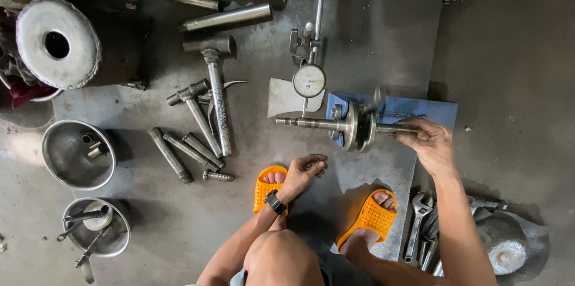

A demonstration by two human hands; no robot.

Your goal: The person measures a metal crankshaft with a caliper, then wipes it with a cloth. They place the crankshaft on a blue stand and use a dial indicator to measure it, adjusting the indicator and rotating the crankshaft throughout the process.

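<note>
A steel crankshaft [350,125] with two round webs lies across a blue stand [440,111] on the floor. My right hand [432,144] grips the shaft's right end. Just behind the shaft stands a dial gauge [309,80] on its post, its tip pointing down at the shaft's left part. My left hand [302,172] hangs loose above my left orange sandal [265,187], fingers slightly curled and holding nothing. A black watch sits on that wrist.
Two steel hammers [217,91] and several loose steel pins [179,151] lie to the left. Two metal bowls [79,154] with small parts sit far left. Wrenches [417,223] lie beside my right foot. A round metal drum [57,43] is at upper left.
</note>
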